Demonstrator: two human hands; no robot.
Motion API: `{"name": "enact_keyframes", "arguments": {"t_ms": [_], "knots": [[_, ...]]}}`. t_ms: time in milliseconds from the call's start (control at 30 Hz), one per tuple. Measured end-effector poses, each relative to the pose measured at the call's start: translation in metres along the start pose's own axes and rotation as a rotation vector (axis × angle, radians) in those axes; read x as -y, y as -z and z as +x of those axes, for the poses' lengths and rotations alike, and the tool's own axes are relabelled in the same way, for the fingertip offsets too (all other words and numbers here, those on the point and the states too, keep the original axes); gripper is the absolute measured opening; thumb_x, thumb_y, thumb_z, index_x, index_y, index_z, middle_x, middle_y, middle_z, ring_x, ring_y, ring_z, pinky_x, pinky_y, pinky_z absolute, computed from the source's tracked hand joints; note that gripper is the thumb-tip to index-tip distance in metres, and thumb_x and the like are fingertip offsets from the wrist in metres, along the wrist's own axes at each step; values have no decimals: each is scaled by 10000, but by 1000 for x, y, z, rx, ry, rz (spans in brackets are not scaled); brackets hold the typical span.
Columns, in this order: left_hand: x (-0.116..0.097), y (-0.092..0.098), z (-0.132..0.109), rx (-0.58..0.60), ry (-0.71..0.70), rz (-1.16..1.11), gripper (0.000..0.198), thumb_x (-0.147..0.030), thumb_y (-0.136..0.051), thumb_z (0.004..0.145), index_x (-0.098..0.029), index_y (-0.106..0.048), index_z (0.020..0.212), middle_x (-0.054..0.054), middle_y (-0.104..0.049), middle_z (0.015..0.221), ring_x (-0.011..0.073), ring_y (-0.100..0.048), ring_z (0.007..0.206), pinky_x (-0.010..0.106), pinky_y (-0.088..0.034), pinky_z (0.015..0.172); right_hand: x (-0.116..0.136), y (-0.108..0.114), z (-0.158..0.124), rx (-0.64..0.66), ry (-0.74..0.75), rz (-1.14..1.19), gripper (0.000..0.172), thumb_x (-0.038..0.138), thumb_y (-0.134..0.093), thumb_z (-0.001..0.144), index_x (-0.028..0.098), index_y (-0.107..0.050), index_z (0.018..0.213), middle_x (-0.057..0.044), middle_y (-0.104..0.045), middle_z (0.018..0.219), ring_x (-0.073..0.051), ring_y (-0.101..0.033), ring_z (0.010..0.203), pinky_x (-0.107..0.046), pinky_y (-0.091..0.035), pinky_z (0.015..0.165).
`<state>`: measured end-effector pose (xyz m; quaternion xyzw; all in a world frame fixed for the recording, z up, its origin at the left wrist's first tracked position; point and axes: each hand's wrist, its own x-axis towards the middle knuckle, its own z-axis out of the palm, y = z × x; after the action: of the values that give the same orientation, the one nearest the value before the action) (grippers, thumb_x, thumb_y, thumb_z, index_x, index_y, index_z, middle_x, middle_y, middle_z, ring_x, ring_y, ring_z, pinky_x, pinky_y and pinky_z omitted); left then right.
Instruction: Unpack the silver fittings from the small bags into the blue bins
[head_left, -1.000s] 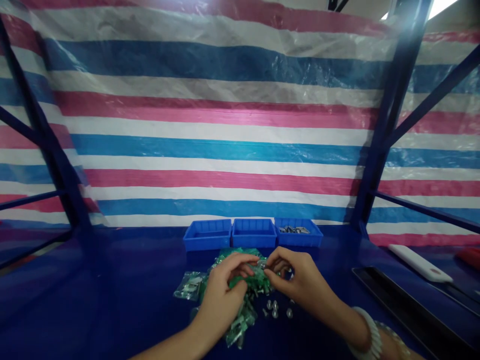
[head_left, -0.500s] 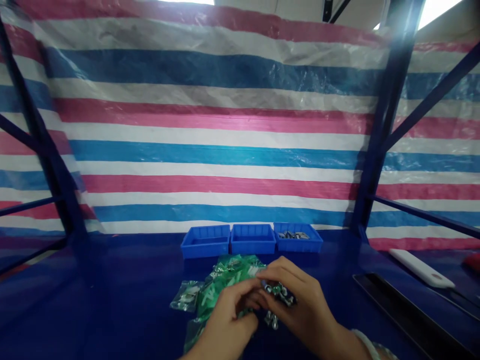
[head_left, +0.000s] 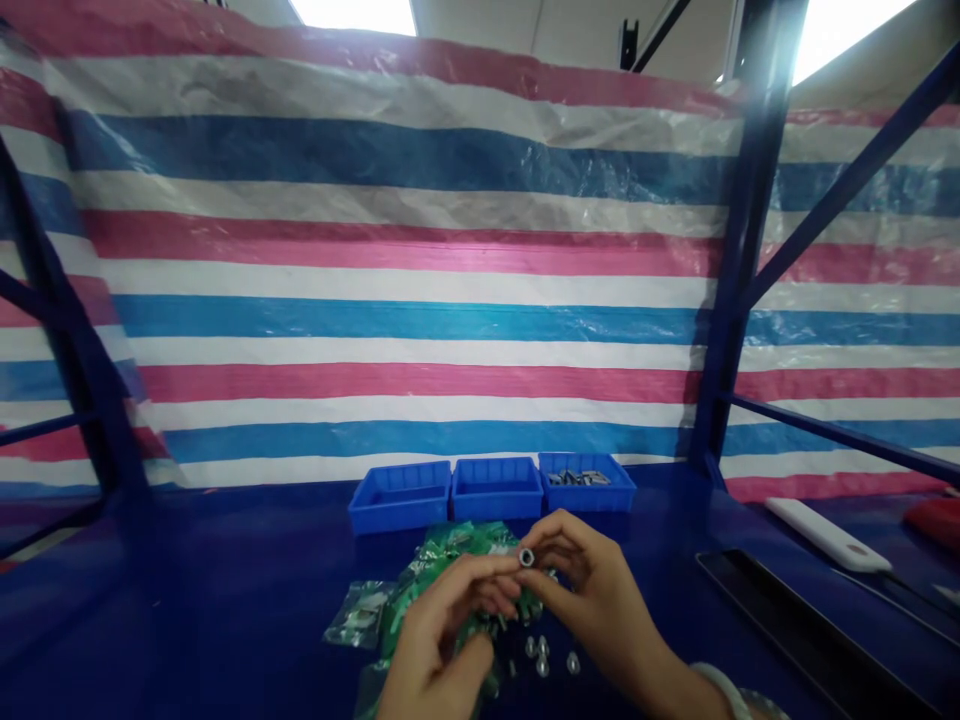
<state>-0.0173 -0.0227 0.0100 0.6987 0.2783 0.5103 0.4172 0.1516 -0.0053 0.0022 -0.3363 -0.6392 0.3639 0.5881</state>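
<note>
A small round metal piece with a hole (head_left: 526, 557) sits between the thumb and fingers of my right hand (head_left: 592, 585), hole facing me. My left hand (head_left: 450, 625) reaches in from the other side, its index fingertip at the metal piece and its thumb apart from the fingers. Below the hands, several small shiny metal parts (head_left: 542, 655) lie loose on the blue table. Green and clear plastic bags (head_left: 420, 578) are heaped behind and beside my left hand, partly hidden by it. A clear bag with parts inside (head_left: 360, 612) lies to their left.
Three blue bins stand in a row behind the bags: the left bin (head_left: 401, 518), the middle bin (head_left: 498, 508) and the right bin (head_left: 600, 500), which holds metal parts. At right lie a dark flat device (head_left: 795, 620) and a white power strip (head_left: 829, 535). Blue posts (head_left: 724, 330) flank the table.
The cluster of metal parts by my right hand is now loose on the table below. A single round piece shows at the fingertips. The view has shifted slightly.
</note>
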Motion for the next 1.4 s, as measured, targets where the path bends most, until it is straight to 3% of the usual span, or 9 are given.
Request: {"name": "enact_keyframes", "arguments": {"t_ms": [133, 267, 367, 433, 667, 800, 900, 1000, 1400], "knots": [[-5, -1, -3, 36, -193, 115, 493, -23, -451, 721, -293, -670, 1071, 43, -646, 908, 203, -627, 837, 323, -503, 766, -6, -9, -3, 116, -115, 298, 177, 286, -746, 741, 188, -641, 846, -12, -684, 759, -155, -656, 714, -268, -517, 688], [-3, 0, -3, -29, -188, 149, 483, -37, -449, 755, -290, -627, 1127, 34, -614, 901, 194, -622, 807, 323, -503, 752, -14, -7, 2, 159, -192, 486, 308, 385, -712, 771, 188, -645, 998, -34, -689, 809, -165, -659, 744, -313, -517, 735], [0, 4, 2, -77, -182, 187, 455, -35, -436, 747, -270, -625, 1087, 27, -610, 878, 195, -619, 799, 326, -501, 751, -24, 16, 21, 101, -79, 180, 332, 387, -586, 847, 162, -633, 1087, -77, -689, 908, -161, -649, 719, -328, -531, 705], [3, 8, 6, -88, -216, 242, 464, -19, -423, 727, -267, -621, 1066, 22, -616, 877, 194, -613, 803, 331, -494, 759, -33, 41, 40, -23, 72, -291, 325, 356, -478, 885, 168, -629, 1103, -70, -695, 888, -153, -635, 665, -323, -541, 662], [19, 20, 26, 65, -223, 455, 506, 32, -399, 646, -237, -621, 1013, 29, -652, 918, 201, -607, 853, 357, -479, 773, -47, 105, 84, -201, 160, -738, 246, 195, -537, 820, 135, -653, 1029, -114, -668, 909, -244, -594, 823, -478, -452, 846], [21, 22, 30, 21, -181, 445, 444, 18, -402, 671, -217, -628, 972, 32, -651, 887, 193, -613, 820, 367, -484, 766, -37, 91, 65, 21, 184, -819, 194, 119, -533, 834, 121, -688, 951, -127, -656, 955, -255, -571, 948, -463, -404, 907], [20, 21, 30, 13, -178, 437, 419, 14, -408, 687, -209, -631, 964, 36, -646, 887, 194, -617, 819, 366, -484, 764, -21, 65, 42, 385, 224, -769, 90, 144, -721, 731, 214, -730, 787, -4, -665, 792, -174, -601, 811, -307, -457, 822], [20, 20, 29, 31, -185, 435, 429, 19, -398, 680, -201, -632, 965, 35, -639, 880, 194, -608, 836, 357, -476, 771, -7, 42, 26, 694, 330, -796, 101, 141, -704, 784, 231, -744, 805, 0, -631, 804, -141, -580, 817, -239, -447, 770], [24, 18, 22, 64, -206, 391, 455, 29, -365, 656, -189, -629, 956, 38, -625, 877, 193, -581, 838, 349, -460, 772, -18, 22, 13, 786, 640, -1299, 137, 198, -576, 907, 182, -651, 794, -49, -600, 902, -212, -516, 889, -326, -418, 707]]}}
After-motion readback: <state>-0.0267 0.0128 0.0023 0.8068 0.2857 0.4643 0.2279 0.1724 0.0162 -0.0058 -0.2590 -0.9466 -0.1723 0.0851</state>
